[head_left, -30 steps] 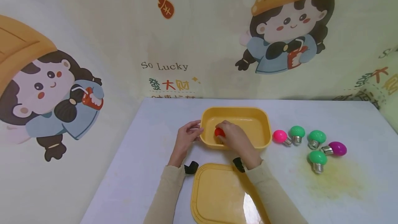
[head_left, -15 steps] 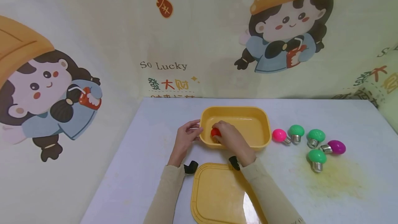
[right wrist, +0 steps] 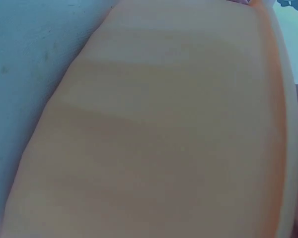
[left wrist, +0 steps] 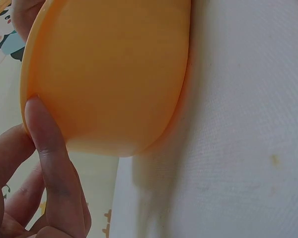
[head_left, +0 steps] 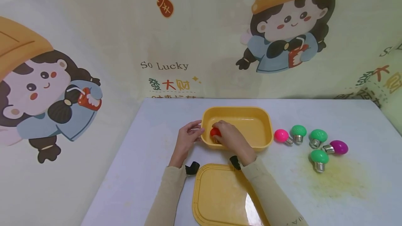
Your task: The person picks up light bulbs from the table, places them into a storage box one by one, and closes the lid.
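A yellow plastic box [head_left: 251, 109] stands lengthwise on the table. My left hand [head_left: 185, 140] is at its left end; in the left wrist view the thumb [left wrist: 47, 134] lies against the outer wall and a finger meets the rim, pinching it. Inside the box, near the left end, my right hand [head_left: 233, 138] holds a red light bulb [head_left: 215, 132]. The bulb's base is partly hidden by the fingers and the near wall. The right wrist view is mostly filled by the box's outer wall [right wrist: 154, 124], with just a sliver of the hand beyond the rim.
Right of the box lie a pink bulb [head_left: 281, 135], a purple bulb [head_left: 339, 147] and several green bulbs [head_left: 319, 156], all with silver screw bases. A yellow lid [head_left: 223, 194] lies in front of the box, partly under the right sleeve. A printed cloth [head_left: 201, 37] hangs behind the table.
My right hand has moved a little to the left inside the box, carrying the red bulb towards the left end. The left hand keeps its place at the rim.
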The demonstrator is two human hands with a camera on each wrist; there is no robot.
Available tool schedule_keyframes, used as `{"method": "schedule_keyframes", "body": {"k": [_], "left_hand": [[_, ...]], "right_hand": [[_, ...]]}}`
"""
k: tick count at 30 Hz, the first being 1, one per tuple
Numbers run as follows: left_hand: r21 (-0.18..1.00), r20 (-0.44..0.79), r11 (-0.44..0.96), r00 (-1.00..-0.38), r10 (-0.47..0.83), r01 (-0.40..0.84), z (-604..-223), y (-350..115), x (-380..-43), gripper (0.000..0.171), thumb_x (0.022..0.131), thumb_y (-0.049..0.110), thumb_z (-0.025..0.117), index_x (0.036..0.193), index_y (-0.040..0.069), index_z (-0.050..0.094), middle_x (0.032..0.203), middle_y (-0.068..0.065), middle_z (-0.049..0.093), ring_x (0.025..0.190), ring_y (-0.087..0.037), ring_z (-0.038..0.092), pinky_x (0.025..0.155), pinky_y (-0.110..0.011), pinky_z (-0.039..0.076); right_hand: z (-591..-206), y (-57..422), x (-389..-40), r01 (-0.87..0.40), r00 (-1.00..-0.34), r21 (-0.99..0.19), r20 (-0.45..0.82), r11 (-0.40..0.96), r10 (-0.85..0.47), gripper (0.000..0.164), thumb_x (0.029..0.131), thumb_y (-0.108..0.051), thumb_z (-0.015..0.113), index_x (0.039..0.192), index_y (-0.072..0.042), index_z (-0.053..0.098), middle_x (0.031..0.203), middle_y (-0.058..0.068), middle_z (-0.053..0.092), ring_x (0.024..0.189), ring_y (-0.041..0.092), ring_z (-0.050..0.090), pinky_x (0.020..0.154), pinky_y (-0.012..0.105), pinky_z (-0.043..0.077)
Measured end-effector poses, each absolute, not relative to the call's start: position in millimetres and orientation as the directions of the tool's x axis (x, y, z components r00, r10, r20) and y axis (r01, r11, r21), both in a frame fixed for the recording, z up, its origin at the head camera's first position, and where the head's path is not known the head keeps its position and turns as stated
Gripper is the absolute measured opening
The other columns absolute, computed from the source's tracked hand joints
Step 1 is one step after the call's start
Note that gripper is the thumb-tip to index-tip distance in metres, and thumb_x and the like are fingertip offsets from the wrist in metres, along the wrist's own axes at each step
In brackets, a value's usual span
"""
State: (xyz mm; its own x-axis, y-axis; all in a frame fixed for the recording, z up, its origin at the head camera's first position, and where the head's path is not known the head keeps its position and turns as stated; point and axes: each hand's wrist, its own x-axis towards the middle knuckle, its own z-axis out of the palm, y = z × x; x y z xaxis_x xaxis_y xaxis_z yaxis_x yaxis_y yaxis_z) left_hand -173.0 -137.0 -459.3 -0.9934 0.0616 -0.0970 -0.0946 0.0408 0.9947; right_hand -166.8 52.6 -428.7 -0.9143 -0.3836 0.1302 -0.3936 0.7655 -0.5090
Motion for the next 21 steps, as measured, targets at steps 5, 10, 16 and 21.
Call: {"method": "schedule_keyframes", "body": {"k": [5, 10, 16, 21], "left_hand": [[0.995, -0.097, 0.041, -0.993, 0.065, -0.095, -460.1, -137.7, -173.3, 0.041, 0.090, 0.012, 0.073, 0.129, 0.006, 0.064, 0.115, -0.015, 0.063, 0.094, -0.030, 0.067, 0.069, -0.027, 0.060], [0.994, -0.099, 0.045, -0.993, 0.062, -0.096, -459.5, -136.9, -173.9, 0.039, 0.091, 0.013, 0.073, 0.129, 0.006, 0.065, 0.114, -0.015, 0.063, 0.088, -0.020, 0.067, 0.069, -0.025, 0.060], [0.994, -0.102, 0.046, -0.993, 0.058, -0.100, -458.5, -136.6, -173.4, 0.037, 0.091, 0.011, 0.072, 0.127, 0.007, 0.065, 0.113, -0.014, 0.064, 0.085, -0.017, 0.067, 0.067, -0.024, 0.060], [0.994, -0.100, 0.055, -0.994, 0.050, -0.098, -458.6, -136.9, -173.2, 0.038, 0.091, 0.011, 0.073, 0.127, 0.007, 0.065, 0.113, -0.015, 0.063, 0.086, -0.018, 0.067, 0.066, -0.025, 0.060]], "right_hand": [[-427.5, 55.6, -164.0, -0.409, -0.910, -0.470, 0.147, 0.782, -0.388, 0.036, 0.087, -0.018, 0.078, 0.117, -0.001, 0.068, 0.109, 0.012, 0.068, 0.093, 0.025, 0.065, 0.091, 0.040, 0.056], [-423.6, 62.8, -159.2, -0.410, -0.912, -0.464, 0.178, 0.785, -0.370, 0.038, 0.085, -0.017, 0.079, 0.118, -0.002, 0.068, 0.116, 0.012, 0.068, 0.104, 0.028, 0.066, 0.095, 0.042, 0.055], [-416.7, 70.9, -153.9, -0.442, -0.897, -0.436, 0.236, 0.784, -0.374, 0.038, 0.083, -0.017, 0.081, 0.116, -0.001, 0.069, 0.115, 0.013, 0.067, 0.106, 0.030, 0.066, 0.095, 0.043, 0.055], [-413.3, 78.6, -150.1, -0.455, -0.888, -0.412, 0.269, 0.790, -0.372, 0.038, 0.083, -0.017, 0.082, 0.114, -0.001, 0.069, 0.115, 0.014, 0.066, 0.105, 0.030, 0.065, 0.095, 0.043, 0.055]]}}
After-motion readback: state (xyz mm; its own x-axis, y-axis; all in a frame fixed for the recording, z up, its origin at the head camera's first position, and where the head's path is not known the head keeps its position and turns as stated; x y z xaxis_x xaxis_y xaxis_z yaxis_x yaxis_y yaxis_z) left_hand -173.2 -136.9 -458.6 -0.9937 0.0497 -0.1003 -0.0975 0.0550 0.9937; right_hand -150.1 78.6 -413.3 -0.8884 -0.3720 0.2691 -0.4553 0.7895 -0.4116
